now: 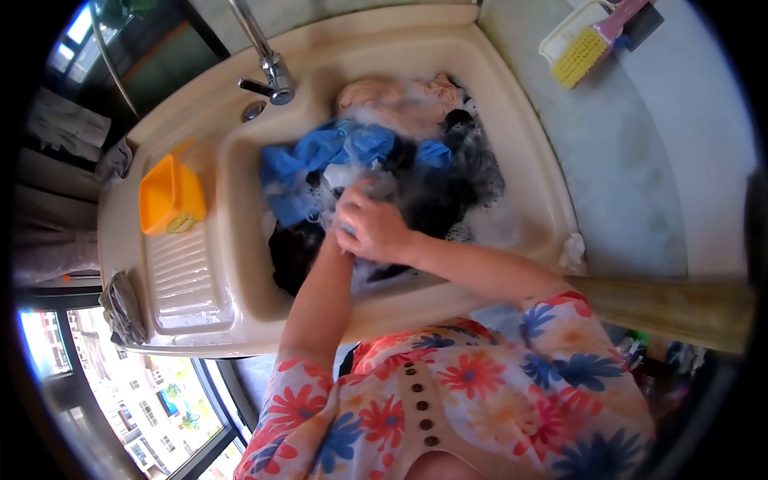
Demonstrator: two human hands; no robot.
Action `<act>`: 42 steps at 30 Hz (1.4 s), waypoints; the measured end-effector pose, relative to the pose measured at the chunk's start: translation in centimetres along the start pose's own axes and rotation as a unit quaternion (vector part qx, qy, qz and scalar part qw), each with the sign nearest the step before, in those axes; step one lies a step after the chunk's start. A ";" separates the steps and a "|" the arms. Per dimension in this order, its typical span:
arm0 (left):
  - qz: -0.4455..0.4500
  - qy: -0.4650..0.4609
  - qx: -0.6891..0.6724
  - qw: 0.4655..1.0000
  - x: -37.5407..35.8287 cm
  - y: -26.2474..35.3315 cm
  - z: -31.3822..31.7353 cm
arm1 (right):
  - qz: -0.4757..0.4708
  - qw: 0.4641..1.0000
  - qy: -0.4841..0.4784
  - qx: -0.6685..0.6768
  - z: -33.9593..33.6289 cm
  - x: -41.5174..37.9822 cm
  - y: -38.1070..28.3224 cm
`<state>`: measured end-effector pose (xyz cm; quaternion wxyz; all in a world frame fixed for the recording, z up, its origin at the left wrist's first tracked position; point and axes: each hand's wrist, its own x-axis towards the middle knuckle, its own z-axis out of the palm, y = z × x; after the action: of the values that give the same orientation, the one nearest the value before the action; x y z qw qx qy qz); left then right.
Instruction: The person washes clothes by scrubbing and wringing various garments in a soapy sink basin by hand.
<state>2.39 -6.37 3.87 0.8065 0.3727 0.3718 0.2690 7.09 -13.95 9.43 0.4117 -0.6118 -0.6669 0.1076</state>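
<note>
Two hands: both sunk in the wash sink (512, 120), meeting at one spot over the soapy laundry.
Right hand (374, 228): curled over on top, fingers bent and closed around a dark wet garment (436, 200); knuckles up, forearm coming in from the right.
Left hand (346, 226): mostly hidden under the right one; it looks closed on the same cloth, though the fingers cannot be made out.
Laundry: dark garment in the middle, blue cloth (320, 156) behind it toward the tap (268, 60), pink garment (392, 96) at the far end, all in suds.
Progress: by the look of it washing is midway; everything lies wet and lathered in the basin, nothing wrung or lifted out.
Surroundings: orange tub (170, 196) on the ribbed drainboard (186, 276), yellow scrub brush (582, 56) on the counter far right.
</note>
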 end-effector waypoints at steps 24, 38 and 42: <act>-0.145 0.001 0.039 0.989 3.6 -2.1 -2.3 | 0.268 0.924 -0.223 -0.158 -5.1 -3.4 17.0; -0.073 0.103 -0.180 0.976 2.8 -2.0 -0.9 | 0.208 0.968 0.064 -0.125 1.3 4.6 9.0; 0.010 -0.262 -0.338 0.904 7.5 -8.6 -8.5 | 0.131 0.989 0.022 -0.063 0.9 2.6 3.2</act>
<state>1.23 -2.61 -9.81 0.9497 0.1388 0.0301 0.2791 9.04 -10.55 7.85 0.3691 -0.7208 -0.5771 0.1054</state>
